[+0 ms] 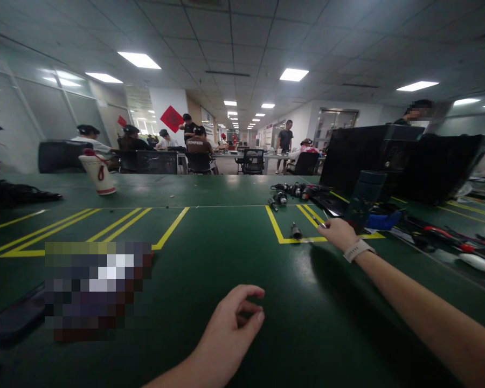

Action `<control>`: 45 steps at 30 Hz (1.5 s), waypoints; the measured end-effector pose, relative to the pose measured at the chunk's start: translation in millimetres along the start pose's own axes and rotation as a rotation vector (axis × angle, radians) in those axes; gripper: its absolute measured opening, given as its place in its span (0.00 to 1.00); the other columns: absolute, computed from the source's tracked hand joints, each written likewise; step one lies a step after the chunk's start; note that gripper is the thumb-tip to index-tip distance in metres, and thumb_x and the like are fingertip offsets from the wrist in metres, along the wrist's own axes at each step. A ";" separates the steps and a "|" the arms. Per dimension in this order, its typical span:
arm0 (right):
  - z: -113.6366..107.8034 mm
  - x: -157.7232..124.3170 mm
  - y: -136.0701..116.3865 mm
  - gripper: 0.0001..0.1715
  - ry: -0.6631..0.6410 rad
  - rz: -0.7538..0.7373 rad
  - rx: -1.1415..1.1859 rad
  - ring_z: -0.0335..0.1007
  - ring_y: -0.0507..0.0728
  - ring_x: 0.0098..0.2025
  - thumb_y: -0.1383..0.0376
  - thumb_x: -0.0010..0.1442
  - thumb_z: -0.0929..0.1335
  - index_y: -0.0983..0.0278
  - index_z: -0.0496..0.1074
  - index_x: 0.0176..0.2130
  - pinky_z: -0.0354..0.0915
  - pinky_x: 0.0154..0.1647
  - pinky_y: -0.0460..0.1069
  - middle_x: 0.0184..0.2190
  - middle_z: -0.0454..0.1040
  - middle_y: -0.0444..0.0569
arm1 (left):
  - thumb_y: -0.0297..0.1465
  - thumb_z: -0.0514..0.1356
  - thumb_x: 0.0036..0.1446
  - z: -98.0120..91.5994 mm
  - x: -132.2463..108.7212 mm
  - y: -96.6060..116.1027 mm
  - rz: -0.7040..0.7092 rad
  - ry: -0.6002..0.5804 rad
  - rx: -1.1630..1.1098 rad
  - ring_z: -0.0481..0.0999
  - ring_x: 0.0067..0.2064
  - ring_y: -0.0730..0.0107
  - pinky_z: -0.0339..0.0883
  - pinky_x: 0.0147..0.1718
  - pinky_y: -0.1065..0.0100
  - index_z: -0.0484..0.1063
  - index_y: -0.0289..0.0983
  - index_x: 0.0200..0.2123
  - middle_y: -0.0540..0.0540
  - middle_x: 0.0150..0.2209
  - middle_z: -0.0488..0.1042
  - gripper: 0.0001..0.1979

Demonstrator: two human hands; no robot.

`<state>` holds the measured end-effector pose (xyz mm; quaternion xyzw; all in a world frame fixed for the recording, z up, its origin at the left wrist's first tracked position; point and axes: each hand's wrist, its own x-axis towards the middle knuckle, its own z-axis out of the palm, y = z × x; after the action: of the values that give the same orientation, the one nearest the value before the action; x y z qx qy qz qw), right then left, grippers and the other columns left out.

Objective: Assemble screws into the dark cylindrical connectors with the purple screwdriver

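Note:
My left hand (232, 323) hovers low over the green table (226, 253), fingers loosely curled with thumb and forefinger close, holding nothing I can see. My right hand (338, 233) reaches far forward with a pale wristband on the wrist. Its fingers close around a thin dark tool (318, 221) near the yellow floor-tape corner. A small dark cylindrical part (296, 231) lies just left of that hand. More small dark parts (293, 190) lie in a row farther back.
A dark monitor (367, 153) and dark tumbler (364, 199) stand at the right, with cables and tools beyond. A white cup (99, 173) sits at the far left. A blurred patch covers something at the left front. Several people sit at desks behind.

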<state>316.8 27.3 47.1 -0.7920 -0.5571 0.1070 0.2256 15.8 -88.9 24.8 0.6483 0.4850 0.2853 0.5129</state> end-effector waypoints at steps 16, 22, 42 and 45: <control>71.2 -162.3 -94.5 0.17 -0.606 -0.169 1.060 0.71 0.52 0.27 0.58 0.51 0.70 0.70 0.74 0.35 0.66 0.29 0.47 0.27 0.75 0.48 | 0.21 0.56 0.49 -14.8 2.6 -3.0 0.354 0.030 0.312 0.68 0.52 0.62 0.67 0.46 0.64 0.69 0.44 0.49 0.47 0.52 0.69 0.23; 68.2 -159.6 -88.0 0.15 -0.678 -0.135 1.135 0.72 0.54 0.32 0.62 0.48 0.71 0.69 0.75 0.36 0.66 0.34 0.48 0.30 0.76 0.49 | 0.19 0.55 0.49 -18.3 10.9 -10.0 0.415 0.059 0.397 0.71 0.50 0.65 0.65 0.50 0.64 0.70 0.43 0.47 0.48 0.48 0.73 0.22; 55.8 -146.1 -68.2 0.12 -0.473 -0.262 1.276 0.65 0.51 0.25 0.57 0.58 0.67 0.64 0.67 0.34 0.64 0.28 0.48 0.23 0.68 0.41 | 0.20 0.59 0.48 -41.2 29.8 -17.0 0.190 0.156 -0.019 0.75 0.47 0.63 0.69 0.48 0.59 0.70 0.39 0.46 0.46 0.46 0.76 0.21; 54.9 -151.1 -68.3 0.14 -0.432 -0.346 1.174 0.63 0.51 0.25 0.55 0.60 0.64 0.64 0.66 0.33 0.62 0.26 0.47 0.22 0.66 0.41 | 0.21 0.60 0.50 -41.2 29.7 -16.0 0.103 0.152 -0.210 0.75 0.48 0.64 0.67 0.50 0.59 0.70 0.37 0.47 0.45 0.45 0.77 0.20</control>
<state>182.9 -81.3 19.2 -0.3964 -0.5584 0.5127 0.5178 -14.4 -45.5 18.8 0.5917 0.4562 0.4084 0.5244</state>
